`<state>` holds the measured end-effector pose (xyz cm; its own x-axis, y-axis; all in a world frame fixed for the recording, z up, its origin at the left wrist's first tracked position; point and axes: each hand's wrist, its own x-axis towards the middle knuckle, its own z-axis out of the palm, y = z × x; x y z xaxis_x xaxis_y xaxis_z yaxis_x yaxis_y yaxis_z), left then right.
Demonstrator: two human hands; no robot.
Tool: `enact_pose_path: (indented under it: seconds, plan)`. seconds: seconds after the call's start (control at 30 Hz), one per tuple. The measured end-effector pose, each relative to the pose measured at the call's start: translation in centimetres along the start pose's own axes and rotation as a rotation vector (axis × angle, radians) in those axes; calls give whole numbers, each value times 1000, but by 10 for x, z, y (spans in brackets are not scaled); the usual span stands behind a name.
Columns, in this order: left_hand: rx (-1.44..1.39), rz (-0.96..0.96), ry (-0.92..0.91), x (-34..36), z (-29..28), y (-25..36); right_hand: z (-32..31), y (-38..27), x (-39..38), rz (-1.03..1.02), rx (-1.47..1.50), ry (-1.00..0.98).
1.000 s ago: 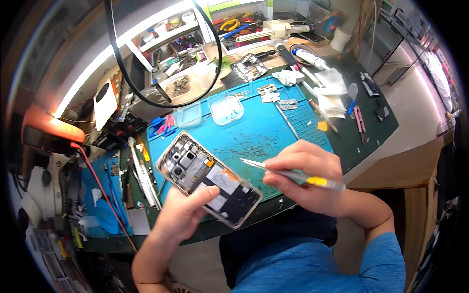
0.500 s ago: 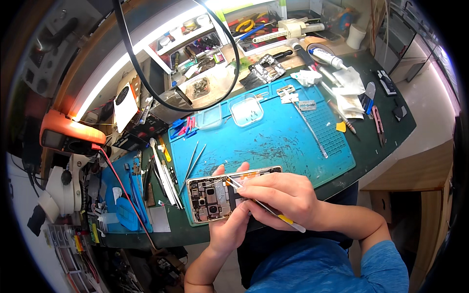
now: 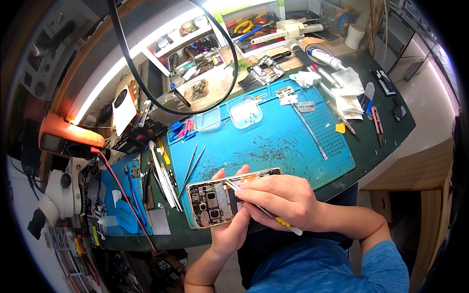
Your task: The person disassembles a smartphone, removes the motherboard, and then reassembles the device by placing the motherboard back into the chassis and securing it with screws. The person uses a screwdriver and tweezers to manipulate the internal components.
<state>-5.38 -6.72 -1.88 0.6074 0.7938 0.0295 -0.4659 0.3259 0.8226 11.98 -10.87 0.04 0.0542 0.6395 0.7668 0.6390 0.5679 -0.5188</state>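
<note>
An opened smartphone (image 3: 215,202) with its back cover off and its circuit boards showing lies at the near edge of a blue work mat (image 3: 273,141). My left hand (image 3: 232,229) grips the phone from underneath, fingertips showing above its far edge. My right hand (image 3: 283,200) holds metal tweezers (image 3: 234,188) with a yellow-marked handle. The tweezer tips touch the phone's insides near its middle. My right hand covers the phone's right half.
Loose tweezers (image 3: 190,166) and small screwdrivers (image 3: 161,171) lie left of the phone. A clear tray (image 3: 245,113), small metal parts (image 3: 288,95), wipes (image 3: 349,93) and a glue tube (image 3: 325,58) are farther back. An orange multimeter (image 3: 68,136) and a microscope base (image 3: 58,190) stand at left.
The phone has come down from the mat's middle to its near edge and now lies level. My right hand moved left over it, bringing the tweezer tips onto its insides.
</note>
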Motion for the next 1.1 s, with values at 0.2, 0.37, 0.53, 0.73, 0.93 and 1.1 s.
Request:
enact_pose_path:
  seconds: [0.2, 0.37, 0.53, 0.73, 0.93, 1.1]
  plan:
    - [38, 27, -13, 0, -1, -2, -1, 0, 0, 4, 31, 4]
    - [35, 36, -4, 0, 0, -3, 0, -1, 0, 5, 38, 2]
    - [80, 41, 12, -1, 0, -3, 3, -1, -2, -34, -31, 2]
    - [354, 110, -87, 1, -7, -3, 5, -5, -6, -89, -137, -23]
    - [271, 49, -63, 1, -4, 0, 9, -6, -11, -104, -190, -27]
    - [291, 47, -80, 0, -8, 0, 8, -7, -12, -159, -250, -45]
